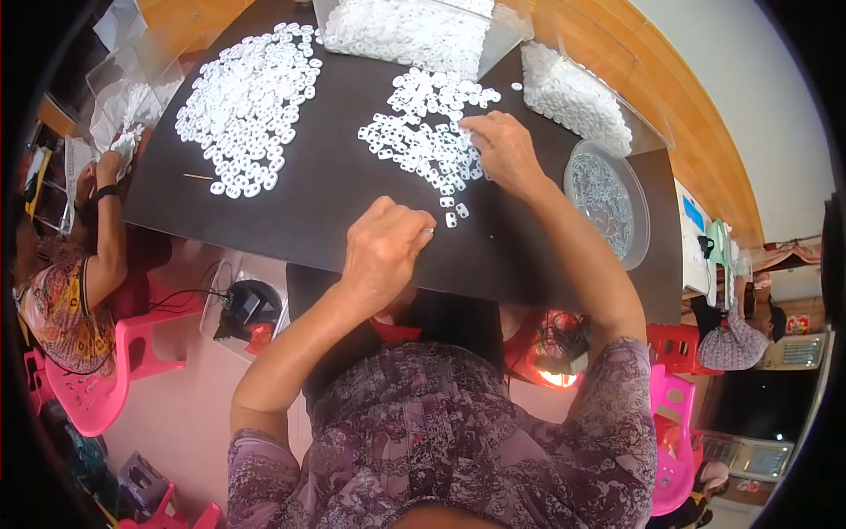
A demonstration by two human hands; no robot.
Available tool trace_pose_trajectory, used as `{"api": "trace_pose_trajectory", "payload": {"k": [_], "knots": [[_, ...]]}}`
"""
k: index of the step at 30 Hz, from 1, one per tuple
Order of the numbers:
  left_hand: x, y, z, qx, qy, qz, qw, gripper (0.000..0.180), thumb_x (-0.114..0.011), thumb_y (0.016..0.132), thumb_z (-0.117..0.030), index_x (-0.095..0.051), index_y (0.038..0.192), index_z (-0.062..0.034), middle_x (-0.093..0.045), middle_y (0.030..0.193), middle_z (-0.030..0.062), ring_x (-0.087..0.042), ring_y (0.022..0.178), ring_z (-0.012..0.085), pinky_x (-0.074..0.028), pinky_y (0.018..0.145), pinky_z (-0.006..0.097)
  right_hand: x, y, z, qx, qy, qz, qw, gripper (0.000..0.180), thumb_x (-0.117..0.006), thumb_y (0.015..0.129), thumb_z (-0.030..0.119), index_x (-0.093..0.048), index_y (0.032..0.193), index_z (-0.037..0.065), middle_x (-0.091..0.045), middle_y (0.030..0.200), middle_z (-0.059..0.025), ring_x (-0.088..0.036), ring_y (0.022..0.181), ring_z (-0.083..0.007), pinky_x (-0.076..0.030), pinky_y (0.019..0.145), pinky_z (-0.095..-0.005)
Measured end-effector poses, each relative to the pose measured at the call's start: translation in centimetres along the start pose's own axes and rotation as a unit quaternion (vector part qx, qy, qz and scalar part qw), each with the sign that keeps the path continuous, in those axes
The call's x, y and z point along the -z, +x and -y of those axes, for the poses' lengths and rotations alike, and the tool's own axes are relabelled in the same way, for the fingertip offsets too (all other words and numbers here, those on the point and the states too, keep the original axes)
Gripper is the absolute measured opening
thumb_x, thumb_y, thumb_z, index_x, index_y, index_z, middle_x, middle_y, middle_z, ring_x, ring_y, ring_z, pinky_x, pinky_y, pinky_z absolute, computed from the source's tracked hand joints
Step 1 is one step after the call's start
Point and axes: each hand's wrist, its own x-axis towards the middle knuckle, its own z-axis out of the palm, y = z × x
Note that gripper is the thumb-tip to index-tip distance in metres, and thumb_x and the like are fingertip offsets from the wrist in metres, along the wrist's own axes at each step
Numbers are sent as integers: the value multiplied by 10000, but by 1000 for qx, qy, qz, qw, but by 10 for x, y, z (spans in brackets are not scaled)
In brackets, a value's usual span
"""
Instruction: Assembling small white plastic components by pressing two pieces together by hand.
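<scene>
My left hand (383, 245) is closed above the near part of the dark table, a small whitish piece (429, 231) pinched at its fingertips. My right hand (504, 152) reaches to the right edge of a loose spread of small white plastic pieces with two holes each (423, 145). Its fingers are bent together against those pieces; whatever lies between the fingertips is hidden. Two single white pieces (456, 216) lie between my hands, a little apart from the spread. Farther left is a bigger heap of white oval two-hole pieces (251, 97).
Clear bins full of white pieces stand at the back (410, 40) and back right (577, 97). A round clear tub (608, 203) of small metal-looking parts sits beside my right forearm. A thin stick (197, 176) lies at left. Another person (66, 282) works beyond the table's left edge.
</scene>
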Motion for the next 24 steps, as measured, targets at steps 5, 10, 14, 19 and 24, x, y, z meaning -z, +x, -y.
{"api": "trace_pose_trajectory", "payload": {"k": [5, 10, 14, 19, 24], "knots": [[-19, -4, -3, -38, -5, -6, 999, 129, -607, 641, 38, -590, 730, -54, -533, 652, 61, -497, 614, 245, -426, 541, 357, 12, -6, -18, -67, 39, -57, 995, 180, -612, 782, 69, -669, 953, 61, -648, 875, -127, -619, 816, -250, -474, 728, -314], [-26, -8, -11, -52, -42, 14, 998, 136, -670, 660, 40, -605, 765, -15, -598, 722, 82, -546, 651, 259, -448, 568, 336, 11, -13, -25, -107, 27, -62, 992, 162, -625, 756, 62, -672, 910, 45, -647, 851, -145, -622, 807, -270, -477, 731, -337], [-21, -9, -12, -28, -46, -3, 999, 136, -680, 657, 37, -605, 760, -13, -593, 704, 82, -544, 643, 257, -445, 557, 336, 7, 8, -35, -47, -123, -113, 985, 173, -558, 726, -23, -627, 879, 18, -604, 840, -171, -553, 810, -354, -446, 729, -425], [-24, -12, -9, -20, -43, -34, 998, 141, -695, 646, 27, -608, 749, -13, -586, 684, 83, -545, 628, 251, -439, 545, 332, -10, 50, -61, -29, -234, -76, 969, 149, -554, 649, -50, -592, 794, -59, -560, 817, -198, -523, 850, -362, -459, 766, -417], [-25, -13, -8, -23, -55, -56, 997, 150, -701, 634, 31, -608, 743, -14, -580, 679, 79, -543, 620, 242, -434, 538, 327, -26, 67, -84, -113, -262, 43, 957, 171, -532, 725, 60, -617, 839, -35, -586, 941, -224, -505, 932, -357, -453, 797, -437]]}}
